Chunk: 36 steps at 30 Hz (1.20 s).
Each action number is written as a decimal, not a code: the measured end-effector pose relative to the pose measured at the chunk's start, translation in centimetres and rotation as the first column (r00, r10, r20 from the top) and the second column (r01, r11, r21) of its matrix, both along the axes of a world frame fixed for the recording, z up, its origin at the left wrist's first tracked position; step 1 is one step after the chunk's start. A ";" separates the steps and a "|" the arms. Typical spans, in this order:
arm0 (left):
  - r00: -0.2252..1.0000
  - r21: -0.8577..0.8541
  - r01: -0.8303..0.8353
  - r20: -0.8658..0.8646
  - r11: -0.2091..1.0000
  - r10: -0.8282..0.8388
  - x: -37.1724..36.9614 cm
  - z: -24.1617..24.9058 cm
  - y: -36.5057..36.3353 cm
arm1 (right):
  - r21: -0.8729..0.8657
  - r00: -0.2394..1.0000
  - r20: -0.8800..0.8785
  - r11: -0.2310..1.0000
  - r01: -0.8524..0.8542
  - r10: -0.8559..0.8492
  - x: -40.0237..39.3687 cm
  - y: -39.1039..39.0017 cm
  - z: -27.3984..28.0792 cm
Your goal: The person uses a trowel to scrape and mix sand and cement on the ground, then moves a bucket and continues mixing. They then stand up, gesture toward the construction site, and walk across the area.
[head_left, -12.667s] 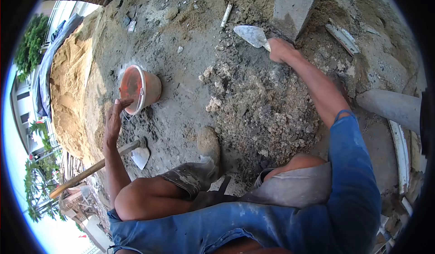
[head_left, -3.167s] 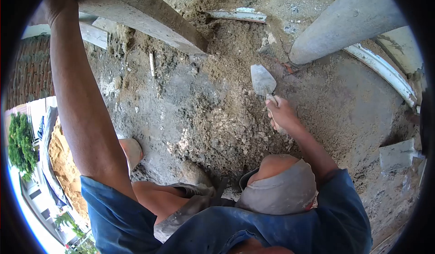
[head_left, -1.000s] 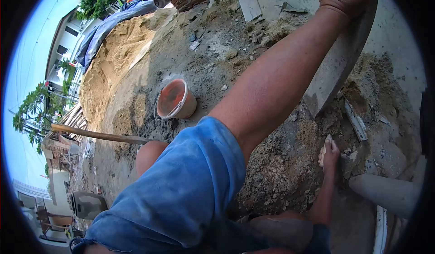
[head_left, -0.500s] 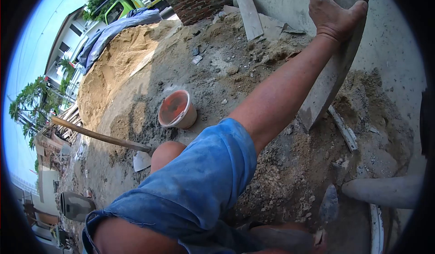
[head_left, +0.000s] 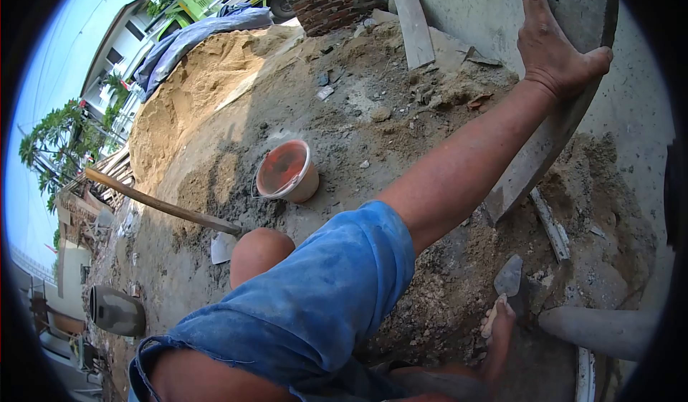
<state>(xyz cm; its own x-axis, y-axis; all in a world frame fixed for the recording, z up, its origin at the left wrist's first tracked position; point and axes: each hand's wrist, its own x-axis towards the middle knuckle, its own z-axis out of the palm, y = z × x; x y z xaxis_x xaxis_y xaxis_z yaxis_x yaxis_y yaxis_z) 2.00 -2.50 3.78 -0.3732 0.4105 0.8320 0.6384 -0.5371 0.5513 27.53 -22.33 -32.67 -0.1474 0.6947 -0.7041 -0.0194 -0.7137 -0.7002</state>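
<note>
My left hand (head_left: 552, 54), its arm stretched up to the right, lies against a long grey board (head_left: 534, 165) that leans along the wall. Its fingers are spread over the board's edge, thumb out to the right. Low on the right, my right hand (head_left: 504, 323) is closed around the light handle of a pointed trowel (head_left: 509, 276). The metal blade points up in the view, over rough soil and rubble. Part of the right hand and its forearm are dim in shadow.
A bucket (head_left: 307, 183) with an orange inside stands mid-view. Left of it is a long-handled tool (head_left: 161, 205). A round grey pole (head_left: 602, 328) juts in at right, near a pale strip (head_left: 550, 223). Behind are a sand heap (head_left: 193, 79) and a plastered wall (head_left: 466, 15).
My right hand and the trowel have moved up in the view, so hand and handle now show more clearly. The left hand remains on the board. The whole view has shifted slightly.
</note>
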 end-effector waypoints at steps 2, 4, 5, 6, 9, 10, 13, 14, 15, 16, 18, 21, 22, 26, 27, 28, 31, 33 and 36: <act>0.999 0.125 -0.043 0.017 0.991 0.041 0.3 -0.3 0.5 | -0.013 0.998 0.060 1.000 -0.014 0.014 -0.9 2.6 -1.0; 1.000 0.119 -0.008 -0.003 0.993 0.008 0.2 -0.3 -1.0 | 0.043 0.991 0.122 0.998 -0.051 0.045 -2.1 6.9 -3.0; 1.000 0.115 0.010 -0.007 0.993 -0.009 0.2 -0.2 -1.3 | 0.074 0.993 0.115 0.996 -0.046 0.037 -2.7 9.5 -4.0; 1.000 0.110 0.028 -0.012 0.994 -0.027 0.2 -0.2 -1.7 | 0.106 0.994 0.107 0.994 -0.041 0.030 -3.4 12.0 -4.7; 0.999 0.154 0.020 -0.045 0.988 -0.014 -0.1 -0.5 -1.7 | 0.061 0.990 0.131 0.997 -0.051 0.043 -6.1 18.8 -5.9; 0.998 0.163 0.015 -0.064 0.986 -0.005 -0.5 -0.7 -1.5 | 0.060 0.993 0.115 0.998 -0.006 -0.001 -7.3 20.1 -6.1; 0.998 0.119 0.041 -0.058 0.992 -0.034 -1.1 -0.9 -1.8 | 0.140 0.991 0.136 0.990 -0.014 -0.006 -8.1 20.0 -6.4; 0.997 0.096 0.061 -0.048 0.994 -0.056 -1.1 -0.7 -2.2 | 0.159 0.990 0.144 0.987 -0.024 0.001 -8.2 19.2 -6.2; 0.996 0.073 0.082 -0.042 0.994 -0.079 -1.0 -0.4 -2.6 | 0.183 0.989 0.147 0.983 -0.029 0.002 -8.1 18.2 -6.0; 0.994 0.046 0.104 -0.038 0.993 -0.103 -0.9 -0.1 -3.0 | 0.207 0.989 0.149 0.978 -0.036 0.005 -7.9 17.1 -6.1; 0.991 0.023 0.131 -0.032 0.991 -0.130 -0.5 0.1 -2.5 | 0.294 0.991 0.135 0.954 -0.062 0.023 -7.0 15.7 -8.2; 0.990 0.121 0.116 0.068 0.986 -0.125 -0.2 -1.0 2.0 | 0.317 0.997 0.075 0.948 -0.018 -0.006 -6.9 11.3 -5.7; 0.998 0.146 0.040 0.046 0.988 -0.047 -0.2 -1.3 2.9 | 0.358 0.997 0.076 0.934 -0.016 -0.012 -6.6 10.3 -6.0; 0.999 0.140 0.020 0.033 0.990 -0.024 -0.3 -1.0 2.0 | 0.432 0.999 0.041 0.902 -0.018 0.001 -4.2 6.3 -6.0; 1.000 0.111 0.018 0.021 0.994 -0.021 -0.4 -1.0 1.9 | 0.424 0.999 0.020 0.905 -0.034 0.028 -3.5 5.2 -5.6; 1.000 0.122 0.018 0.016 0.992 -0.020 -0.4 -1.0 1.8 | 0.407 0.998 0.054 0.912 -0.047 0.028 -3.2 3.3 -3.9; 1.000 0.127 -0.029 0.015 0.992 0.027 -0.3 -1.0 2.0 | 0.361 0.988 0.138 0.925 -0.119 0.073 0.2 -2.4 -2.2; 1.000 0.099 0.014 0.019 0.995 -0.016 -0.4 -0.8 1.3 | 0.781 0.842 0.524 0.466 -0.416 -0.126 3.3 -6.9 -2.6; 1.000 0.127 0.008 0.019 0.992 -0.011 -0.3 -0.9 1.4 | 0.615 0.754 0.657 0.572 -0.543 0.010 9.5 -12.3 -1.2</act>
